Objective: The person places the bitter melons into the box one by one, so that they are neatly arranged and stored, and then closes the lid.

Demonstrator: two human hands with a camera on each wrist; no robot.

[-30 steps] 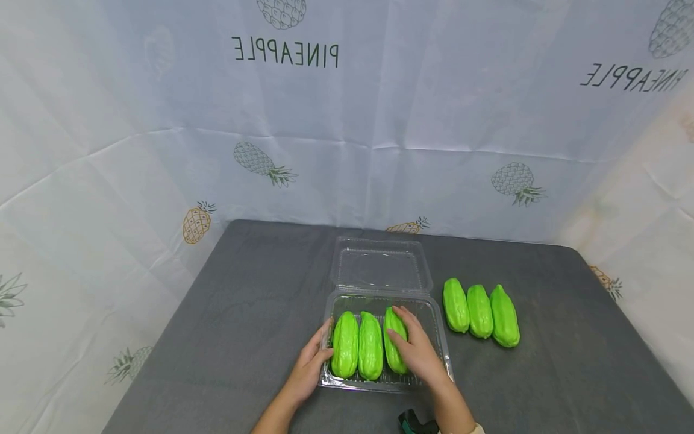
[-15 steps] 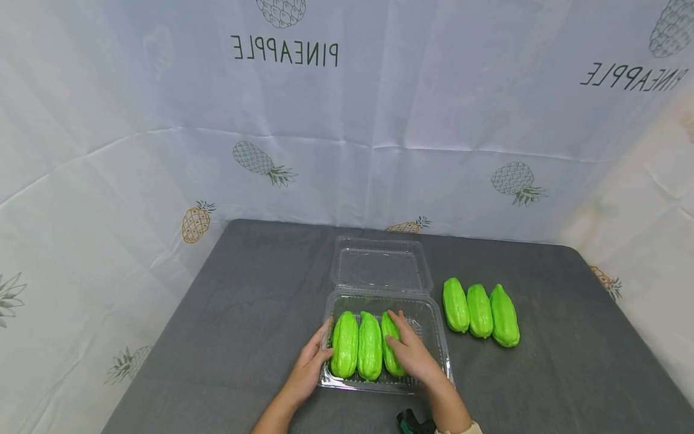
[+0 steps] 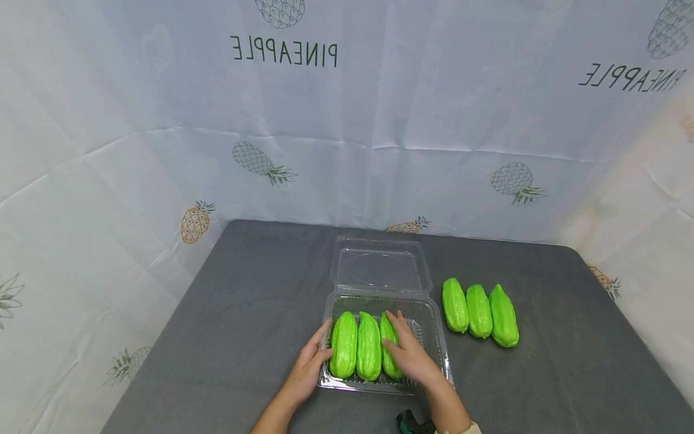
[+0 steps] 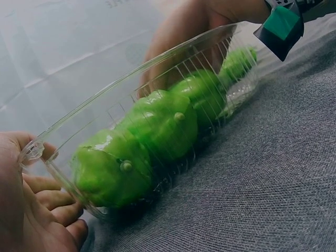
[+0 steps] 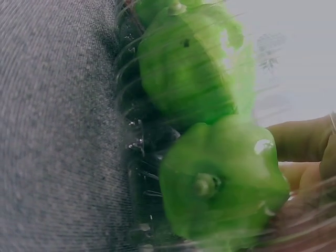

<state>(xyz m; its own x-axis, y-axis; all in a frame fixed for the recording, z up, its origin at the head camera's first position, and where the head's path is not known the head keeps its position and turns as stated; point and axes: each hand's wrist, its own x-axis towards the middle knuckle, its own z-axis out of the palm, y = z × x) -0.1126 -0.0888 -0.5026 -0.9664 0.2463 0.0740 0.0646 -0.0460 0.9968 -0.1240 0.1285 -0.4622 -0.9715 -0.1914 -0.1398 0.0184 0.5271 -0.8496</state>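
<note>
A clear plastic clamshell box (image 3: 430, 337) lies with its lid (image 3: 381, 265) folded back. Inside, side by side, are three long, bright green, ribbed fruits: the left one (image 3: 344, 346), the middle one (image 3: 369, 348) and the right one (image 3: 388, 355). My left hand (image 3: 308, 364) grips the box's left side, its thumb at the rim and fingers along the outer wall in the left wrist view. My right hand (image 3: 410, 355) reaches into the box and holds the right fruit, partly covering it. That fruit's stem end (image 5: 206, 185) faces the right wrist camera through the clear wall.
Three more of the green fruits (image 3: 479, 311) lie in a row on the grey table (image 3: 260, 289), right of the box. A dark object with a green patch (image 3: 412, 423) is beside my right wrist. A pineapple-print curtain (image 3: 347, 187) hangs behind the table.
My right hand has shifted the right fruit leftward in the box, close against the middle one. The left hand stays at the box's side.
</note>
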